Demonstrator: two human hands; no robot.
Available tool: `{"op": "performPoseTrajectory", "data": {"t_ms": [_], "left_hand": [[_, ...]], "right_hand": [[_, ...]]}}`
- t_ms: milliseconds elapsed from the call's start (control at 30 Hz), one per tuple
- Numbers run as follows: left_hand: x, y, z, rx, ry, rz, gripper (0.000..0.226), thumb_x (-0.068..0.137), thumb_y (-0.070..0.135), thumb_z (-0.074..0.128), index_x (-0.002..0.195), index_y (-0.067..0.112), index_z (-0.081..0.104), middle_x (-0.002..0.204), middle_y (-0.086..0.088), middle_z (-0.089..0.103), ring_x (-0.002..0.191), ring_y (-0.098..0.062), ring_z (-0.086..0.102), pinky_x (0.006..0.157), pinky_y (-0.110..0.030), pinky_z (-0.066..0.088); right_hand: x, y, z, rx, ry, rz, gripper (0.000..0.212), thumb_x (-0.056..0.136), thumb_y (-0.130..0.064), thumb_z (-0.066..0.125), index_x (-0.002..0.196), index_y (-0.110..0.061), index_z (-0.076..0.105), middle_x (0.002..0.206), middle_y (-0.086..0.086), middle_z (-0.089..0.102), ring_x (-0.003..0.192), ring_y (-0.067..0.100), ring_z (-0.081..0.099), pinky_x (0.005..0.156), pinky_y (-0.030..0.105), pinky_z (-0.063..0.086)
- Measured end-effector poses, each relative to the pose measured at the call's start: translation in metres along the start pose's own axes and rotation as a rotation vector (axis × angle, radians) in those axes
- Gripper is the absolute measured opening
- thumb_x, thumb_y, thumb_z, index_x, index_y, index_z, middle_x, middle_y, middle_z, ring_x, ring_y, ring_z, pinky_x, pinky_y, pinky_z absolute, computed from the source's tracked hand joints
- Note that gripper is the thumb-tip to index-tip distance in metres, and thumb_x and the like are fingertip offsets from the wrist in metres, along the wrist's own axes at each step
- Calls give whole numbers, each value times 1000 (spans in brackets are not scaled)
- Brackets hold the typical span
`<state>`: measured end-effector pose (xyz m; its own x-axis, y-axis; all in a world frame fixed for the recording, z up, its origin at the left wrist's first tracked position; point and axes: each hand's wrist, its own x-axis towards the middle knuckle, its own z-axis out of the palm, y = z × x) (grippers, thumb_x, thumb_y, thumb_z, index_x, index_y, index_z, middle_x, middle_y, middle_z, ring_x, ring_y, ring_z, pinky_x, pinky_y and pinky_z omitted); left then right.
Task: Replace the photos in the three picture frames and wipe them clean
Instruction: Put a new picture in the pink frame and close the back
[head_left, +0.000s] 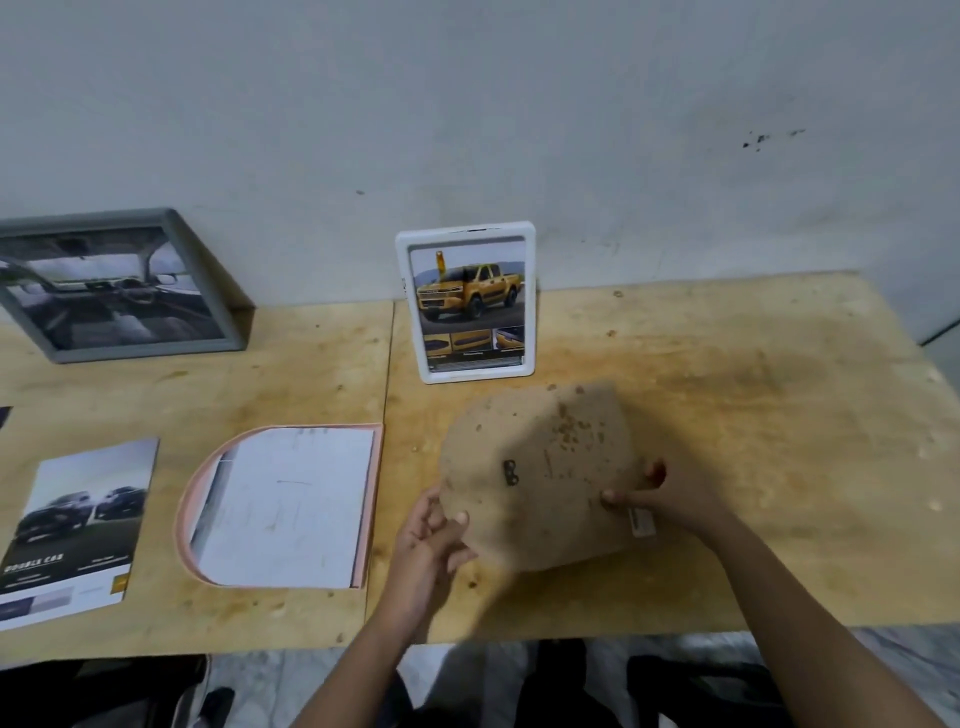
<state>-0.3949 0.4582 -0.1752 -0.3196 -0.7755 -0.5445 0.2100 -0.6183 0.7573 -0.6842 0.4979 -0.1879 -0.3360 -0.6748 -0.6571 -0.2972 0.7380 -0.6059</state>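
A brown arched backing board (540, 467) with a small metal hanger is held just above the table. My left hand (434, 540) grips its near-left edge and my right hand (654, 493) pinches its right edge. To the left a pink arched frame (370, 499) lies face down with a white sheet (283, 504) in it. A white frame (466, 303) showing a yellow pickup stands against the wall. A grey frame (117, 283) with a car-interior photo leans at the far left. A loose car photo (75, 525) lies flat at the near left.
The plywood table (753, 415) is stained, with crumbs of dirt on it and on the board. Its near edge runs across the bottom of the view, with dark shapes on the floor below. The grey wall (467, 104) stands right behind the table.
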Motion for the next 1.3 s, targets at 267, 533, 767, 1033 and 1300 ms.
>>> {"op": "performPoseTrajectory", "data": {"t_ms": [267,533,767,1033,1300], "left_hand": [[7,65,-135,165,412,161,21,94,16,52,112,7,59,100,-14,69,83,-26,66,66,-30,55],[5,92,-265,127,582,126,14,93,9,52,105,2,56,85,-12,61,80,-27,57,66,-33,48],[7,94,-294,423,493,67,17,89,5,54,104,5,62,94,-11,65,86,-24,58,77,-35,47],[5,95,-285,665,467,188,21,86,0,53,88,20,62,83,-9,61,72,-18,54,57,-21,38],[7,86,-281,813,538,203,37,87,-2,54,124,-6,54,97,-9,41,83,-18,43,81,-23,30]], "right_hand": [[-22,-94,120,165,-300,-175,57,72,-22,76,121,-13,50,116,1,60,101,13,59,71,22,53],[-35,-144,252,59,-310,-108,50,72,-29,78,112,-19,50,109,-4,61,96,14,61,72,22,55],[-52,-141,286,88,25,-72,49,72,-25,79,104,-20,42,92,-5,56,77,4,55,55,15,42],[-44,-143,290,-75,167,-203,33,76,-20,74,99,-20,49,97,0,58,83,11,54,63,18,42],[-44,-139,290,-262,202,-242,35,78,-22,70,108,-12,54,96,1,46,85,15,48,63,17,35]]}}
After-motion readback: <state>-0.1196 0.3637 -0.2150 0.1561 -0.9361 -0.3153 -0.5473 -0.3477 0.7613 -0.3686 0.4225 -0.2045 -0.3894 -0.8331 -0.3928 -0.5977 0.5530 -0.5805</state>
